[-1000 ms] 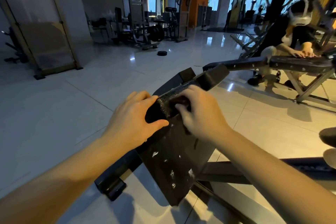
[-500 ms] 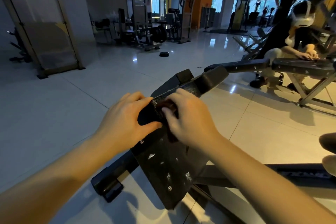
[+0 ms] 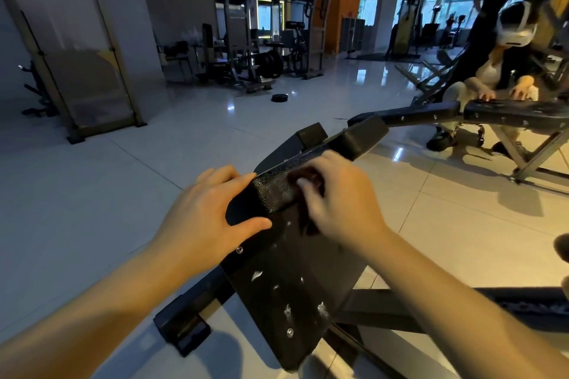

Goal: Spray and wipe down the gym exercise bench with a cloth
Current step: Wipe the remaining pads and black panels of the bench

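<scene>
A black padded exercise bench (image 3: 286,283) tilts up in front of me, its underside panel facing me with pale specks on it. My left hand (image 3: 206,215) grips the left end of the pad's top edge, thumb on the near face. My right hand (image 3: 341,200) presses a dark cloth (image 3: 303,181) against the pad's top edge; the cloth is mostly hidden under the fingers and blurred. No spray bottle is in view.
A second black bench (image 3: 508,111) stands at the right, where another person (image 3: 492,71) crouches with hands on it. A weight plate (image 3: 279,97) lies on the tiled floor beyond. Racks and machines (image 3: 246,52) line the back. A framed panel (image 3: 89,71) stands left.
My right hand with the cloth has slid along the pad's top edge, left and then back right. My left hand keeps its grip on the pad's end. The view has shifted slightly.
</scene>
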